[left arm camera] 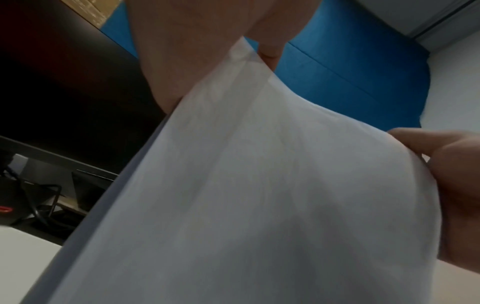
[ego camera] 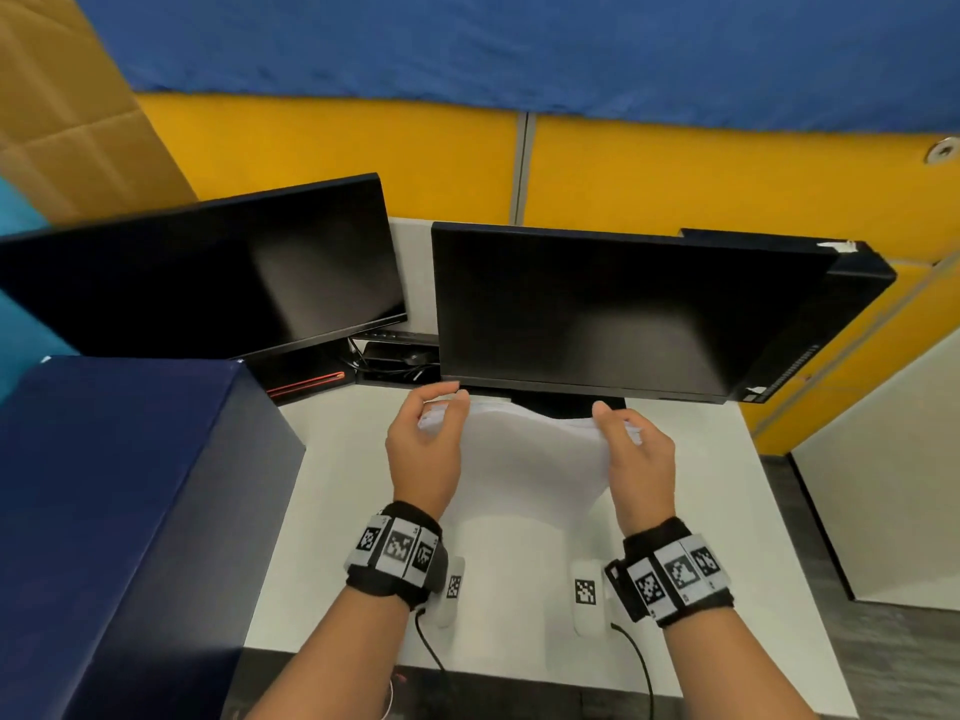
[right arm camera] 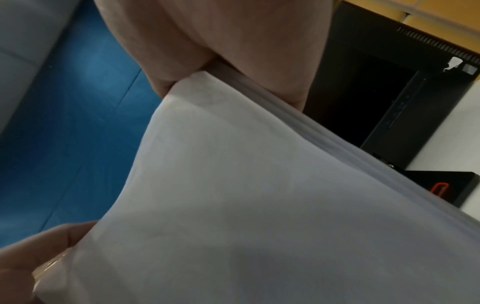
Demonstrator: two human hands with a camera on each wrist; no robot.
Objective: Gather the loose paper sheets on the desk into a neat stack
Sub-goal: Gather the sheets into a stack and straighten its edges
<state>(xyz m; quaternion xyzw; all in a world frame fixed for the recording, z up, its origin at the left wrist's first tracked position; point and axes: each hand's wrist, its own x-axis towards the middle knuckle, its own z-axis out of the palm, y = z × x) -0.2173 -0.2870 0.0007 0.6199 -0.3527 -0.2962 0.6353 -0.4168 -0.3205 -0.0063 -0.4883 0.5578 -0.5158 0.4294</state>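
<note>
Yellow and blue partition panels close off the back of a white bench (ego camera: pixel 691 511) that carries two dark monitors, the left monitor (ego camera: pixel 208 272) angled and the right monitor (ego camera: pixel 597 309) facing the person. Between the two hands, lifted off the bench just in front of the right monitor, hangs the bundle of paper sheets (ego camera: pixel 530 459); its long axis seems to run down toward the bench, top edge across from hand to hand and sagging in the middle. Each grip pinches one upper corner, the left hand (ego camera: pixel 423 449) at the left corner and the right hand (ego camera: pixel 639 459) at the right, thumbs on the near face and fingers behind, so neither is nearer. Judging from this, squaring calls for the lower edge to meet the bench. No writing or brand is legible on the sheets or monitors; only checkered marker patterns show on the wristbands (ego camera: pixel 397 550).
</note>
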